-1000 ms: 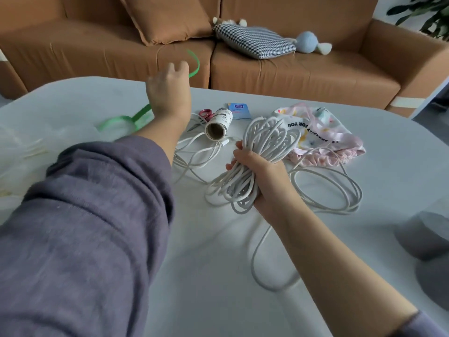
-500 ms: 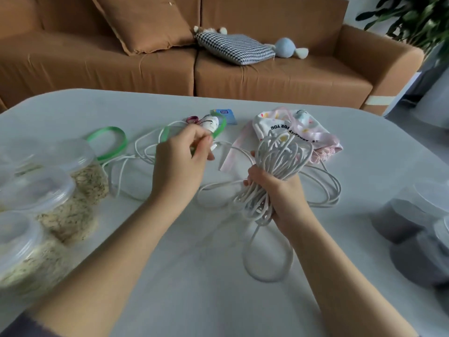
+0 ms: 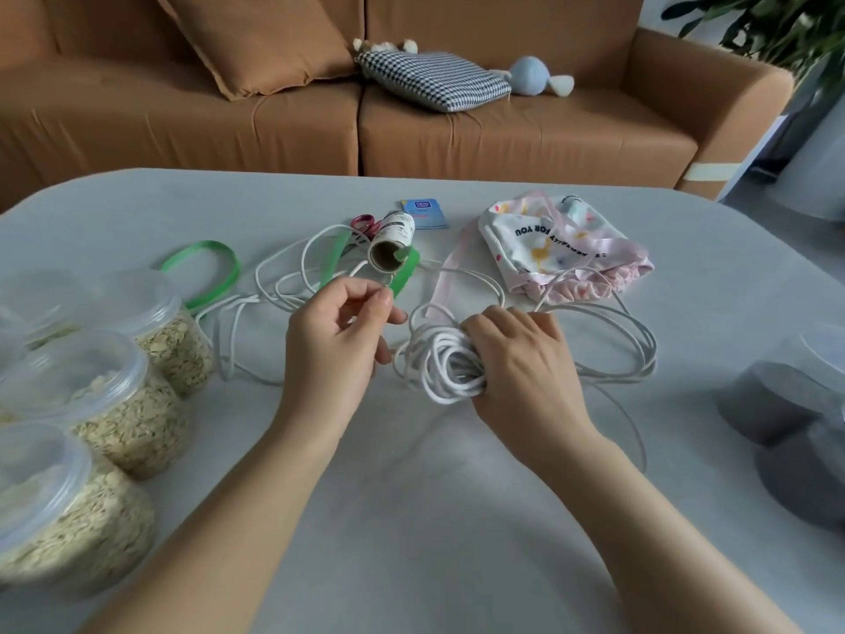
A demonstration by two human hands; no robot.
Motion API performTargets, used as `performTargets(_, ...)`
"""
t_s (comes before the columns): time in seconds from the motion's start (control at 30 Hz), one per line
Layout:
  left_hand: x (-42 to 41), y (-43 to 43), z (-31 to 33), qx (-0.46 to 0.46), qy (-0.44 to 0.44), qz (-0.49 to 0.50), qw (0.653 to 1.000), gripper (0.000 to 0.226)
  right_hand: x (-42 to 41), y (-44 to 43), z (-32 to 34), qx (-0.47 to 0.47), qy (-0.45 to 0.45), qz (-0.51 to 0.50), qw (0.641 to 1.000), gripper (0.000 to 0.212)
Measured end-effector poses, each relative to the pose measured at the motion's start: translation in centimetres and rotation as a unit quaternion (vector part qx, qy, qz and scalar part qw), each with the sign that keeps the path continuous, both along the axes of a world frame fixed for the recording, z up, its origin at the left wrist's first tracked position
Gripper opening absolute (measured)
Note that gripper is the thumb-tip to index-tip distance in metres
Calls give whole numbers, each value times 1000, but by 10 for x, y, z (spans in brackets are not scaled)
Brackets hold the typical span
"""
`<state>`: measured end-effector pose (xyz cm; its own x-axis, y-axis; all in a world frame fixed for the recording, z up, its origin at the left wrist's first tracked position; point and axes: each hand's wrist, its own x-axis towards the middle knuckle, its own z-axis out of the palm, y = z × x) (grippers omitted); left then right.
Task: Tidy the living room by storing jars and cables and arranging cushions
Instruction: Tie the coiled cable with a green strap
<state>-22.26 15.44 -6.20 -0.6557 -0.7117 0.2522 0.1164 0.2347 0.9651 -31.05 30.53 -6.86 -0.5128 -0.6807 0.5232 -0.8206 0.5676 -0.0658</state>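
The right fingers (image 3: pixel 484 329) curl tight round a coil of white cable (image 3: pixel 441 366), the right hand (image 3: pixel 526 359) holding it low over the counter (image 3: pixel 411 519). The left fingers (image 3: pixel 382 297) narrow to a pinch, apparently on the green ribbon (image 3: pixel 404 274), with the left hand (image 3: pixel 334 354) just beside the coil. The task looks early: loose cable loops trail across the counter, nothing is stored, and the cushions (image 3: pixel 434 80) lie askew on the sofa (image 3: pixel 526 135). Three lidded jars (image 3: pixel 107 404) at the left hold oat-like flakes. The pink pouch (image 3: pixel 562 244) lies slack, its contents unseen.
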Motion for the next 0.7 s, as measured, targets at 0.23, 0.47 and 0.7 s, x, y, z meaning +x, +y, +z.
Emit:
performTargets(0.23, 3, 2, 9, 25, -36, -21, 999, 18, 4, -7, -5, 61, 4, -11, 998, 33)
performTargets(0.47, 6, 1, 12, 48, -90, -40, 994, 18, 11, -10, -4, 102, -7, -13, 995, 79)
performTargets(0.7, 5, 3, 12, 31, -129, -72, 989, 19, 9, -12, -5, 113, 2, 18, 993, 86)
